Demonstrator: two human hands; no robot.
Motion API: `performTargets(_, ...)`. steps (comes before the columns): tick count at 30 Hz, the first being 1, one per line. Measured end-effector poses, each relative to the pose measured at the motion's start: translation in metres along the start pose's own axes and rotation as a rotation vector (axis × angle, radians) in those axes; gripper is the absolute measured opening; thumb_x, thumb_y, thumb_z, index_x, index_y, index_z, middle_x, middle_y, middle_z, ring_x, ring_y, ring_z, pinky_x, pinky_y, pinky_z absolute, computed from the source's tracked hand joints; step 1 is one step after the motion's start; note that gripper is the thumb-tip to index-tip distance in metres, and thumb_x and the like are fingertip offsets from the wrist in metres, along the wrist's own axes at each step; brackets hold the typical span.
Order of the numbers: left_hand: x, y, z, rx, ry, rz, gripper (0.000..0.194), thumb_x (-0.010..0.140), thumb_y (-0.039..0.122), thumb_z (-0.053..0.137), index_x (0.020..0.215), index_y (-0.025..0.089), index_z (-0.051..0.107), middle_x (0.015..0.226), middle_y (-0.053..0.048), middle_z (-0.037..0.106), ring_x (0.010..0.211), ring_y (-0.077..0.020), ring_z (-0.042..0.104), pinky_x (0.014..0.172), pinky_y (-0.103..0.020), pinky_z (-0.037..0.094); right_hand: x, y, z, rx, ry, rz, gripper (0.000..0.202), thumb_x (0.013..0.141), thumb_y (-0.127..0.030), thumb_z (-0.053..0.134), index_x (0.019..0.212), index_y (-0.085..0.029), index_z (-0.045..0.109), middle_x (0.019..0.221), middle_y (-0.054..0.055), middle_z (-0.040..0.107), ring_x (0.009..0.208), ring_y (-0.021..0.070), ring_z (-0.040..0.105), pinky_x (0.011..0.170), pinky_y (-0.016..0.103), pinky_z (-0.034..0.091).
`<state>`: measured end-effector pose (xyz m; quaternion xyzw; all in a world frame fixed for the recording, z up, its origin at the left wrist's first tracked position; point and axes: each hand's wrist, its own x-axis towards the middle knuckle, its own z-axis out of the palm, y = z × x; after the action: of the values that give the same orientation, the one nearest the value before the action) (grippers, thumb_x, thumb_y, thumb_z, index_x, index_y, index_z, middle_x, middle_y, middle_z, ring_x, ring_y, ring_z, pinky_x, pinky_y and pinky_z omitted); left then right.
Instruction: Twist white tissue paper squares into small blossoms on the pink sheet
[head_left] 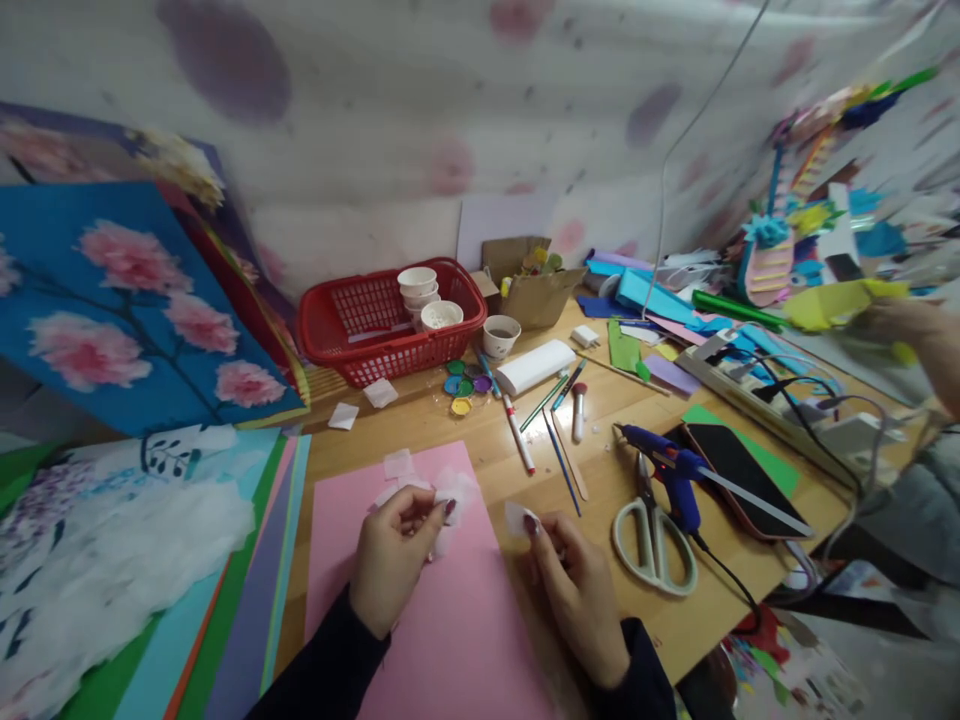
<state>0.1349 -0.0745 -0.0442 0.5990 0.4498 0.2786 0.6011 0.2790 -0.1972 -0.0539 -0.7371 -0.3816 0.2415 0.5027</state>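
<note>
My left hand (396, 555) is above a pink sheet of paper (450, 630), its thumb and fingers pinched on a small piece of white tissue paper (445, 497). To the right, past the sheet's edge, my right hand (574, 590) pinches another thin white tissue piece (516, 518) between thumb and fingers. More pale tissue squares (399, 463) lie at the top of the pink sheet, partly behind my left hand. White-handled scissors (654, 545) lie to the right of my right hand, beside a blue glue gun (664, 455).
A red basket (390, 345) holding white cups stands at the back. Small paint pots (461, 406), a marker (519, 435) and brushes lie before it. A phone (742, 480) and power strip (780, 400) are on the right. Colored sheets (247, 620) stack at left; another person's hand (915, 325) holds yellow paper.
</note>
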Motion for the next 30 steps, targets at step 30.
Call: performTargets(30, -0.013, -0.003, 0.033, -0.241, -0.269, 0.021, 0.020, 0.068, 0.024, 0.070, 0.069, 0.017, 0.052, 0.069, -0.004, 0.071, 0.073, -0.0182, 0.070, 0.069, -0.025, 0.055, -0.005, -0.007, 0.004, 0.418, -0.178, 0.107, 0.036, 0.086, -0.046, 0.052, 0.085, -0.012, 0.066, 0.046, -0.006, 0.040, 0.041, 0.0080, 0.035, 0.044, 0.022, 0.029)
